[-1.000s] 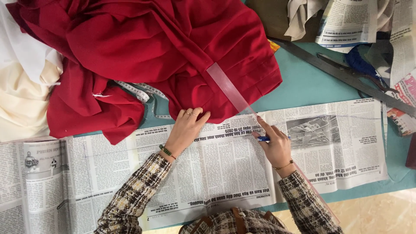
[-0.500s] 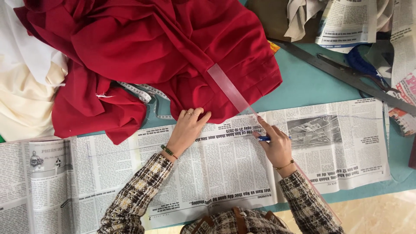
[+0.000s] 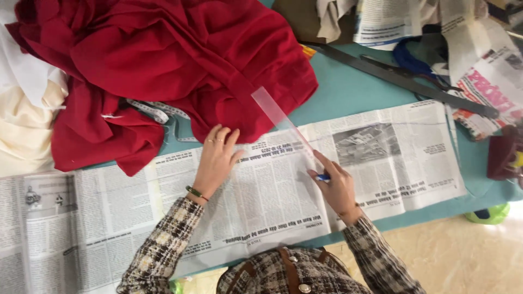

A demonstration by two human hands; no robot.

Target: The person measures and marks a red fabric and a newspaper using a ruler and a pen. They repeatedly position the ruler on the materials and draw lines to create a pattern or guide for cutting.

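My left hand (image 3: 216, 157) lies flat with spread fingers on a spread newspaper (image 3: 261, 190), its fingertips close to the edge of a heap of red cloth (image 3: 163, 60). My right hand (image 3: 335, 185) holds a blue pen (image 3: 323, 177) with its tip on the paper. Its index finger touches the lower end of a clear plastic ruler (image 3: 280, 120), which runs slantwise from the red cloth down onto the newspaper.
A white measuring tape (image 3: 158, 113) lies beside the red cloth. Cream cloth (image 3: 22, 125) is piled at left. A long dark metal ruler (image 3: 403, 81), blue-handled scissors (image 3: 414, 62) and more newspapers (image 3: 485, 81) lie on the teal table (image 3: 348, 92) at right.
The view has shifted slightly. Both hands stay in about the same place on the newspaper, with the pen still at the ruler's lower end.
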